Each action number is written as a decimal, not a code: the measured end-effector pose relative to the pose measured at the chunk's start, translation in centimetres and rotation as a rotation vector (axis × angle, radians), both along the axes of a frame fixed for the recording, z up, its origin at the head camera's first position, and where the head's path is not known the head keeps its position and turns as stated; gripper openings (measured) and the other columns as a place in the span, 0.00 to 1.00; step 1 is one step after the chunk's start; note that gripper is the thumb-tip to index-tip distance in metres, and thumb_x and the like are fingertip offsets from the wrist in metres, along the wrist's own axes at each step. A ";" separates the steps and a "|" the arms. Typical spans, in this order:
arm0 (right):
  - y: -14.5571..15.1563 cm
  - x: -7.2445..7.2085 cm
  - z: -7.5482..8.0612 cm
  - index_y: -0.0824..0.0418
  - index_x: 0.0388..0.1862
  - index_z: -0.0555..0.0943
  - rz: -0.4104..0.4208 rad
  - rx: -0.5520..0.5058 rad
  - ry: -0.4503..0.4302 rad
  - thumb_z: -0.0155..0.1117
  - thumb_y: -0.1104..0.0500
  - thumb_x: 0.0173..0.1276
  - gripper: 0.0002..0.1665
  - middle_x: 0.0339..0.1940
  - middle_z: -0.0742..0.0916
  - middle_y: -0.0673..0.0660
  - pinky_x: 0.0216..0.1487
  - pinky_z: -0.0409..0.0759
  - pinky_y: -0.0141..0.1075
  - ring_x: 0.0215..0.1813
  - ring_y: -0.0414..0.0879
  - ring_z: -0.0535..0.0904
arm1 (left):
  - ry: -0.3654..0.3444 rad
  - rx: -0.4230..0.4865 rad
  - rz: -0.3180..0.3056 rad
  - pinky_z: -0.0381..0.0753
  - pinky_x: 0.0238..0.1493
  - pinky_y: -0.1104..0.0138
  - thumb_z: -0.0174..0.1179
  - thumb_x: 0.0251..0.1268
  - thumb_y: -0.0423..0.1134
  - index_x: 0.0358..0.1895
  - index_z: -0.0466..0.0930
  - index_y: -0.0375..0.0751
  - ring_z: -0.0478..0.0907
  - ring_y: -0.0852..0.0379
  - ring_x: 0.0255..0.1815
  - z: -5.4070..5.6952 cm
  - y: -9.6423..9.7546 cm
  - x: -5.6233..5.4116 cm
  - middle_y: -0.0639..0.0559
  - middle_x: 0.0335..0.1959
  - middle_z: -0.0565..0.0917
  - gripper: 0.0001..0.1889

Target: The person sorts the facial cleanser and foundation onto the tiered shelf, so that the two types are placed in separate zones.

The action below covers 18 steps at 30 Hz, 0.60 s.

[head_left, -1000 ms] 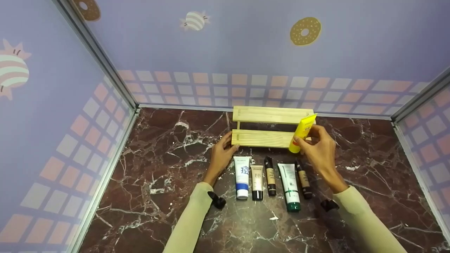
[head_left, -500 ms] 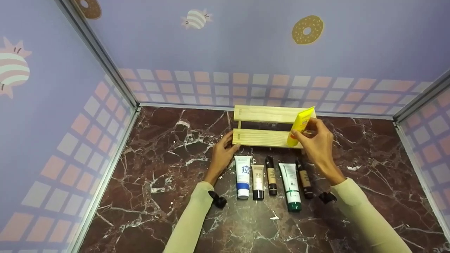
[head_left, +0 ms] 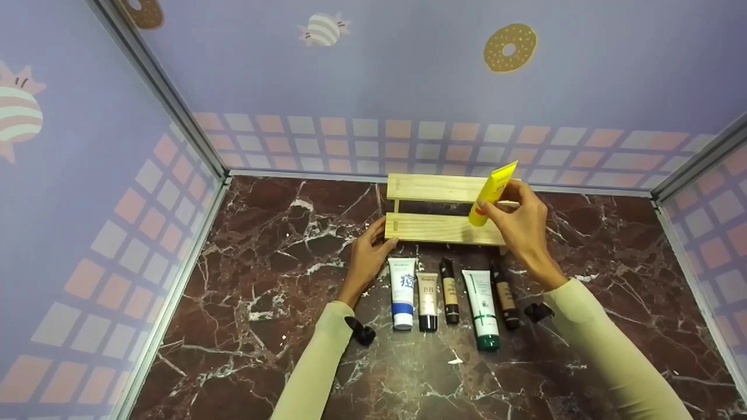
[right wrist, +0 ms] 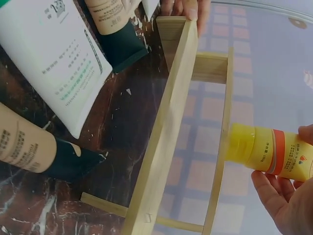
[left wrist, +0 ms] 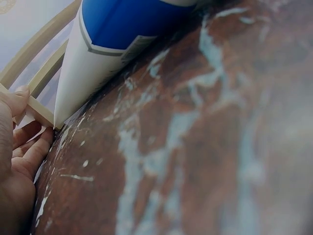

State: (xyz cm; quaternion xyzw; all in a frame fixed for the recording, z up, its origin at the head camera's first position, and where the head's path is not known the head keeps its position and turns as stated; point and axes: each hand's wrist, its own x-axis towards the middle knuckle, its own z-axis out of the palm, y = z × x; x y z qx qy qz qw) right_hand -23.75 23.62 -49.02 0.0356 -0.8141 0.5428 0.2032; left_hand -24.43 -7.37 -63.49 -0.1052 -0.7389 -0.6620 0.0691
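Observation:
My right hand [head_left: 522, 224] pinches a yellow squeeze tube [head_left: 492, 192] between thumb and fingers, cap end down and tilted. The tube overlaps the right part of a two-tier wooden rack [head_left: 432, 227] in the head view. In the right wrist view the yellow cap [right wrist: 239, 142] points toward the upper slat. My left hand [head_left: 369, 254] grips the left end of the rack's lower tier, thumb in front and fingers behind. In the left wrist view its fingers [left wrist: 32, 152] sit at the rack's corner, beside the white end of a tube [left wrist: 80, 63].
Before the rack lie a blue-and-white tube [head_left: 402, 291], a BB cream tube [head_left: 428, 300], a slim beige-and-black tube [head_left: 450, 294], a white-and-green tube [head_left: 482, 309] and a dark-ended beige tube [head_left: 506, 297]. A patterned wall [head_left: 350, 87] rises right behind the rack.
My right hand has lifted the yellow tube and carried it left and away from me, from the rack's right front edge to over its tiers. The left hand stays on the rack.

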 end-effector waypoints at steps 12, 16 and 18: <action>-1.3 -1.2 0.6 0.74 0.61 0.82 0.041 -0.008 0.022 0.83 0.67 0.66 0.28 0.51 0.89 0.65 0.51 0.91 0.33 0.54 0.55 0.88 | 0.008 -0.015 0.007 0.86 0.67 0.55 0.72 0.77 0.35 0.80 0.73 0.30 0.84 0.41 0.70 0.0 0.0 0.2 0.34 0.69 0.85 0.33; -1.9 -1.6 0.8 0.74 0.61 0.82 0.051 -0.023 0.034 0.82 0.68 0.65 0.28 0.51 0.88 0.65 0.53 0.92 0.37 0.55 0.54 0.88 | 0.014 -0.026 0.014 0.87 0.66 0.54 0.73 0.76 0.35 0.79 0.74 0.31 0.85 0.41 0.67 0.1 0.0 0.1 0.35 0.67 0.86 0.33; -2.1 -1.8 0.9 0.73 0.61 0.82 0.057 -0.030 0.035 0.82 0.68 0.65 0.27 0.51 0.88 0.65 0.54 0.92 0.38 0.55 0.54 0.88 | 0.011 -0.030 0.016 0.88 0.65 0.55 0.73 0.76 0.35 0.79 0.74 0.32 0.86 0.42 0.67 0.0 0.0 0.0 0.35 0.67 0.86 0.33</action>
